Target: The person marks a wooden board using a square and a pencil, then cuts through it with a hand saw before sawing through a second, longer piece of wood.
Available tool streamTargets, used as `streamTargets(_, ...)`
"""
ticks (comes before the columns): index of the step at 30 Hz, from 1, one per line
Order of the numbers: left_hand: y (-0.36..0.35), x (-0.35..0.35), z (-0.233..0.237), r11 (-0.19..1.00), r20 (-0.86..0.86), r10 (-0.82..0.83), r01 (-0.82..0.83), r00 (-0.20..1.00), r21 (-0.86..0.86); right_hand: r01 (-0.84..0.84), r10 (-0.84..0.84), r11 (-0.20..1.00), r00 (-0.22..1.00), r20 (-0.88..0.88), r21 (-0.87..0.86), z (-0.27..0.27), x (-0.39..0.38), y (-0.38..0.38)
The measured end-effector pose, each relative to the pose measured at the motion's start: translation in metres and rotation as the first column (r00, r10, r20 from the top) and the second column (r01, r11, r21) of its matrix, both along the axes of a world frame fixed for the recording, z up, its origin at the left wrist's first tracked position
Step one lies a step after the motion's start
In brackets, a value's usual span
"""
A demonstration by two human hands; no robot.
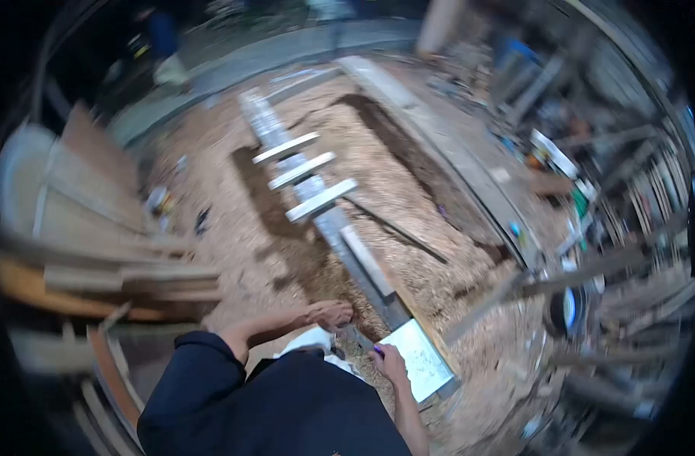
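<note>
**Dark short-sleeved shirt (302, 410) nearest camera, narrow grey purple-ended tool (359, 337) between the hands**

Tool sits just in front of the shirt, near the lower end of the long grey beam (334, 228). Right hand (393, 365): fingers closed around the tool's purple end. Left hand (330, 314): at the tool's other end, fingers bent; blur, can't tell if gripping. White fabric (308, 340) below left hand.

Just beside right hand: flat white rectangular panel with dark marks (417, 357), at the beam's lower end. Up the beam: pale lengthwise strip (366, 261), then three pale wooden crosspieces (309, 173) lying across it. Thin dark stick (397, 230) on the shavings-covered ground (347, 137), right of the beam.

Farther out: stacked boards (134, 281) at left, jumbled scrap wood (628, 304) at right, person in blue top (163, 38) upper left, blurred.
</note>
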State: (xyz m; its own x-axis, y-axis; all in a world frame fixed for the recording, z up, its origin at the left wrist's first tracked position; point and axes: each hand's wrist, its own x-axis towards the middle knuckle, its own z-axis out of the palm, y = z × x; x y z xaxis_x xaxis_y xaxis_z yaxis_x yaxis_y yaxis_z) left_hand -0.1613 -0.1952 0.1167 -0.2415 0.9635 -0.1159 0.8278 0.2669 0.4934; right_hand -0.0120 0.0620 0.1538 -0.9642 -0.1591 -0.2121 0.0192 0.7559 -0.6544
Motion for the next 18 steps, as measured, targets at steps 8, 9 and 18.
streamTargets(8, -0.106, 0.067, 0.025, 0.844, -0.098, 0.510, -0.519, 0.855, -0.135, -0.473, 0.470, 0.881, 0.874, 0.120, 0.000, -0.014, -0.086, -0.067)
streamTargets(9, -0.114, 0.072, 0.039, 0.794, -0.122, 0.580, -0.592, 0.806, -0.137, -0.496, 0.494, 0.868, 0.867, 0.060, 0.013, -0.007, -0.096, -0.079)
streamTargets(18, -0.192, 0.048, 0.030, 0.741, -0.165, 0.665, -0.671, 0.729, 0.020, -0.502, 0.518, 0.855, 0.835, -0.186, 0.129, 0.015, -0.144, -0.165)
